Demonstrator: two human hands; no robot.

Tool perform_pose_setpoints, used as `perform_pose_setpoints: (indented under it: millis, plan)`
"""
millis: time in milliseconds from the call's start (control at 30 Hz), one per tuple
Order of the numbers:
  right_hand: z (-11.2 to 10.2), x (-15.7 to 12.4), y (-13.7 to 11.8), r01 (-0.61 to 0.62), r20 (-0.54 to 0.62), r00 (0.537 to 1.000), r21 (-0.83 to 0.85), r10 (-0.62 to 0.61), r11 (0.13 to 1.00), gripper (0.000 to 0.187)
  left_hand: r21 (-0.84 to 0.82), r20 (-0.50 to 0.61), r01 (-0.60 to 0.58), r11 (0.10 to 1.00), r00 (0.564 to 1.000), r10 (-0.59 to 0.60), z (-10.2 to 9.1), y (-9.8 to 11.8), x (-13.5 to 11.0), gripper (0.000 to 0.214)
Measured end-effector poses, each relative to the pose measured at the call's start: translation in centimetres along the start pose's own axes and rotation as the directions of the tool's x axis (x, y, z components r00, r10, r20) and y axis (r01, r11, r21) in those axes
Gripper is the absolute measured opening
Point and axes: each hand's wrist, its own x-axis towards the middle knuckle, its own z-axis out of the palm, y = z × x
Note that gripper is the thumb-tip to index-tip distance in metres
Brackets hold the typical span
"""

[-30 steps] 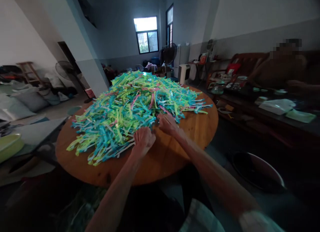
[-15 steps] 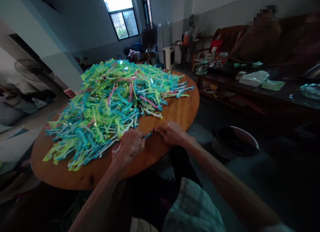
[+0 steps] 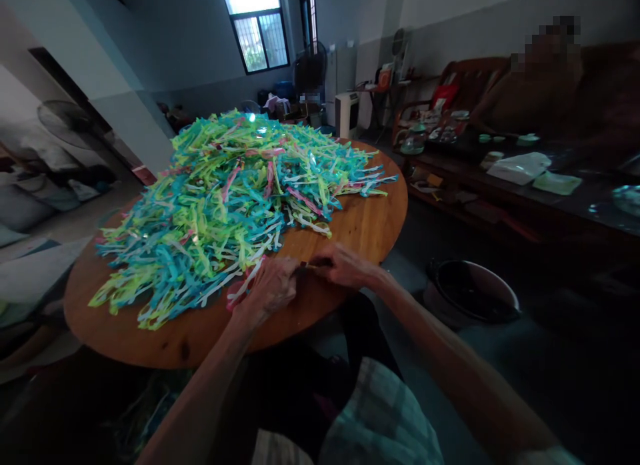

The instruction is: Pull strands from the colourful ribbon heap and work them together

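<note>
My left hand [image 3: 273,283] is closed around a bundle of strips over the near edge of the round table. Pink and white strip ends [image 3: 240,291] stick out behind it to the left. My right hand [image 3: 343,266] pinches a small, thin brownish piece [image 3: 311,265], too small to name, which reaches toward my left fingertips. Only a narrow gap parts the two hands. Just beyond them, a big heap of shiny plastic strips [image 3: 215,211] in yellow-green, blue, white and pink covers much of the table.
Bare wood of the round table [image 3: 373,215] shows right of the heap. A bucket [image 3: 473,291] stands on the floor at the right. Farther right, a dark low table [image 3: 565,198] bears cups and a glass pot, with a person [image 3: 525,91] seated behind it.
My hands have come closer together, and the blue bit seen between them is now out of sight. More pink shows behind my left hand. The whole view has shifted slightly.
</note>
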Motion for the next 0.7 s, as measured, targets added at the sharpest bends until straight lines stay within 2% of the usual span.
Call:
perform_pose_setpoints:
  millis: [100, 167, 300, 367, 533, 633, 700]
  plan:
    - [0.3, -0.4, 0.0, -0.035, 0.064, 0.998, 0.145, 0.026, 0.989, 0.039, 0.011, 0.022, -0.041, 0.999, 0.999, 0.040, -0.4, 0.1, -0.8, 0.025]
    - [0.6, -0.6, -0.4, -0.038, 0.079, 0.997, 0.165, 0.025, 0.986, 0.042, 0.006, 0.012, -0.049, 0.999, 0.999, 0.049, -0.4, 0.2, -1.3, 0.026]
    - [1.7, -1.0, -1.3, 0.033, -0.048, 0.999, 0.153, -0.026, 0.988, 0.030, -0.019, -0.033, -0.086, 0.996, 0.996, 0.085, -0.1, 0.5, -2.3, 0.027]
    - [2.3, -1.4, -1.3, 0.045, -0.106, 0.994, 0.227, -0.021, 0.973, 0.027, -0.035, -0.069, -0.098, 0.995, 0.993, 0.095, 0.2, 0.6, -2.7, 0.025]
    - [2.8, -2.6, -0.9, -0.066, -0.085, 0.988, 0.536, 0.132, 0.842, 0.030, -0.101, -0.196, -0.135, 0.986, 0.974, 0.113, 0.6, 0.6, -3.6, 0.020]
    - [2.8, -2.8, -1.1, -0.069, -0.061, 0.987, 0.668, 0.147, 0.741, 0.039, -0.118, -0.246, -0.139, 0.983, 0.963, 0.106, 0.8, 0.7, -3.8, 0.017]
    - [2.8, -2.9, -1.3, -0.074, -0.039, 0.989, 0.713, 0.146, 0.697, 0.043, -0.127, -0.242, -0.130, 0.983, 0.966, 0.096, 0.9, 1.0, -3.8, 0.018]
